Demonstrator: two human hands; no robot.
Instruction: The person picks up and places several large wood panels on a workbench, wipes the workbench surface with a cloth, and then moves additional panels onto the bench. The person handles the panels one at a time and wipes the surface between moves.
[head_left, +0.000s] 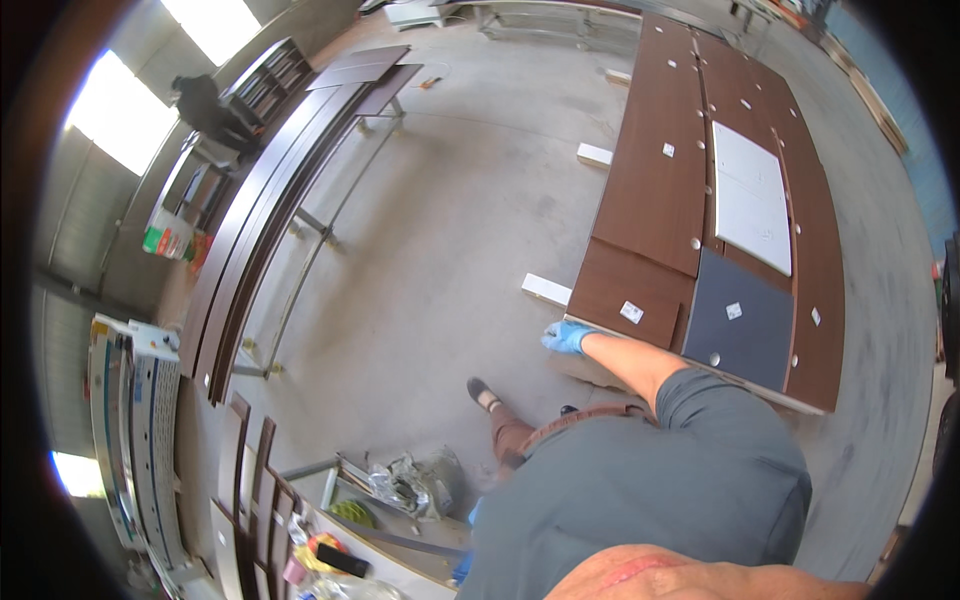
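My right hand [566,337], in a blue glove, is beside the near left corner of a large stack of brown panels [650,215]. Its fingers look curled, and what they hold, if anything, is hidden. Closest to this hand is a short brown panel [632,292] with a white label. To its right lies a dark grey panel [740,318], and beyond that a white panel [751,196]. At the lower edge, bits of blue show what seems to be my gloved left hand [463,569], mostly hidden behind my body.
White beams [547,290] jut out from under the stack. At left, long dark panels [270,200] lie on a metal frame, and a person [210,112] bends beyond it. Near my legs are clear plastic bags [412,487] and a table with a black phone [342,560].
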